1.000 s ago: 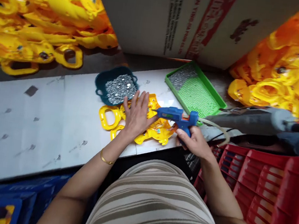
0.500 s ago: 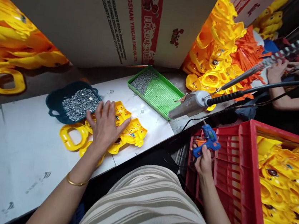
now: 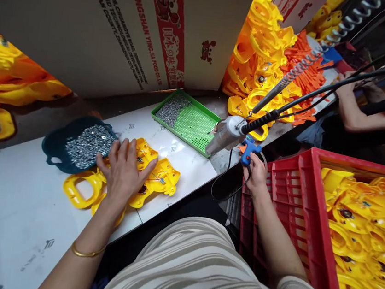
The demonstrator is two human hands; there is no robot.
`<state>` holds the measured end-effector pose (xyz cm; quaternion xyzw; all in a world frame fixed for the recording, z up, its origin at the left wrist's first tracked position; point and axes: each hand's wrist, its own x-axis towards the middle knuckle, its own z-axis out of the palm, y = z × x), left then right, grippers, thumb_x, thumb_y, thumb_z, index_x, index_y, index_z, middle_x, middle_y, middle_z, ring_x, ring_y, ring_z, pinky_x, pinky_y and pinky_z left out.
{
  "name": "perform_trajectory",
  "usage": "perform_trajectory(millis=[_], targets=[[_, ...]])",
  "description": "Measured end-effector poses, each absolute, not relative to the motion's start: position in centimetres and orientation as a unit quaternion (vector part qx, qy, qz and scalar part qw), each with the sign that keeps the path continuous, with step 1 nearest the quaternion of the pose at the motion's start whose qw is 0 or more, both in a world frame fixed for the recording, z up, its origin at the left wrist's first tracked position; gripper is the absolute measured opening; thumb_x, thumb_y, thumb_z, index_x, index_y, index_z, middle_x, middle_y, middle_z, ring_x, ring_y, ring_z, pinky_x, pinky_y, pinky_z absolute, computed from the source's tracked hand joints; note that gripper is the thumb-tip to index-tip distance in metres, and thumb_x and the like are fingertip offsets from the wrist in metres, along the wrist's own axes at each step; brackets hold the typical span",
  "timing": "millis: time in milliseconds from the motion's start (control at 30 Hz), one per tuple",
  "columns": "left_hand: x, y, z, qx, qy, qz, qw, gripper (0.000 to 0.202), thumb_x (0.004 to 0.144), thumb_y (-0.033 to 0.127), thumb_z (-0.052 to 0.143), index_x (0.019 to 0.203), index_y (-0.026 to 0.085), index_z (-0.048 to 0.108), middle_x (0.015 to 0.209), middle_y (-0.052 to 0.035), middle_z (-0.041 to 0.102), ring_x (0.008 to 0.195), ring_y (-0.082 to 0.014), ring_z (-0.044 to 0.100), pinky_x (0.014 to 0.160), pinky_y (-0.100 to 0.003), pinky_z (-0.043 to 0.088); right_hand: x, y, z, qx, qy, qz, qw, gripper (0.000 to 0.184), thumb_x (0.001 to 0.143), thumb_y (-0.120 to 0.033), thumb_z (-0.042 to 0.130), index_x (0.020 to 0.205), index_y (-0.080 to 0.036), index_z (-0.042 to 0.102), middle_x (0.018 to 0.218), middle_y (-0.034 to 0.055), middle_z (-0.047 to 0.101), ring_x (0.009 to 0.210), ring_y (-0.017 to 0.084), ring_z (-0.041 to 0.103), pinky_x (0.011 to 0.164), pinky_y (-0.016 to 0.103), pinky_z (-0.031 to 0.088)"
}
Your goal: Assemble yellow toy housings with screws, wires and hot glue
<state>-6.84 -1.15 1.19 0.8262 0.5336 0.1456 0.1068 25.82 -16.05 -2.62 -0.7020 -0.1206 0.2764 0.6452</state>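
My left hand (image 3: pixel 123 169) lies flat, fingers spread, on a yellow plastic toy part (image 3: pixel 156 177) on the white table (image 3: pixel 14 207). My right hand (image 3: pixel 256 172) is closed round a blue hot glue gun (image 3: pixel 248 150), held at the table's right edge beside the red crate (image 3: pixel 293 207). A grey hanging screwdriver (image 3: pixel 224 135) on a black cable sits just left of the glue gun. A dark teal bowl (image 3: pixel 53 147) of small screws stands just behind my left hand.
A green tray (image 3: pixel 195 124) with screws stands at the back. The red crate holds several yellow parts. Piles of yellow and orange parts (image 3: pixel 268 55) lie at back right and left. A big cardboard box (image 3: pixel 122 25) stands behind. Another person's arm (image 3: pixel 358 117) works at far right.
My right hand has carried the glue gun away from the yellow part, down to the crate's side, then up to the table edge. My left hand stays on the part.
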Motion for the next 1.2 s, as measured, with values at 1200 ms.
perform_trajectory(millis=[1200], targets=[[-13.7,-11.9,-1.7,0.778,0.6,0.172,0.068,0.056,0.082,0.057,0.065,0.13,0.028,0.059,0.149,-0.0139,0.045,0.141,-0.0348,0.032,0.114,-0.058,0.015,9.0,-8.8,2.7,-0.585,-0.725,0.238,0.273,0.014,0.089,-0.028,0.059,0.09,-0.024,0.072,0.092,0.0048,0.074,0.09,0.023,0.06,0.081,0.038,0.041]])
